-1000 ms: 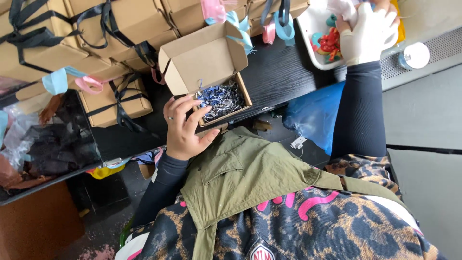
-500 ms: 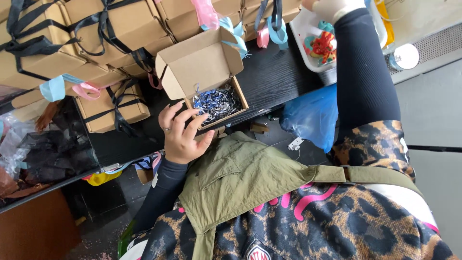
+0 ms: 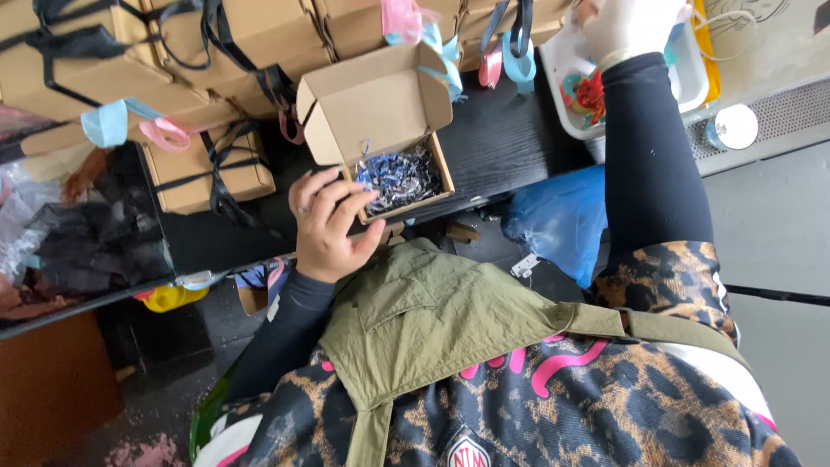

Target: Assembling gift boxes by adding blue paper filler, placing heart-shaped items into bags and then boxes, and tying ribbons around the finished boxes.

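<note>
A small open cardboard box (image 3: pixel 380 108) stands on the black table (image 3: pixel 510 147), its flap raised. Blue and black shredded paper (image 3: pixel 396 175) fills it. My left hand (image 3: pixel 327 227) grips the box's near left corner, fingers on the rim and thumb against the front wall. My right hand (image 3: pixel 627 26), in a white glove, reaches into a white tray (image 3: pixel 692 73) at the far right that holds red and teal pieces (image 3: pixel 586 91). The frame's top edge cuts off its fingers, so I cannot tell whether it holds anything.
Several closed cardboard boxes tied with black ribbon (image 3: pixel 207 169) are stacked at the back and left. Pink and blue ribbons (image 3: pixel 130 125) lie among them. A blue plastic bag (image 3: pixel 558 220) hangs under the table edge. A small round white container (image 3: pixel 735 128) sits at the right.
My right hand has reached farther into the white tray, up to the frame's top edge. My left hand stays on the open box.
</note>
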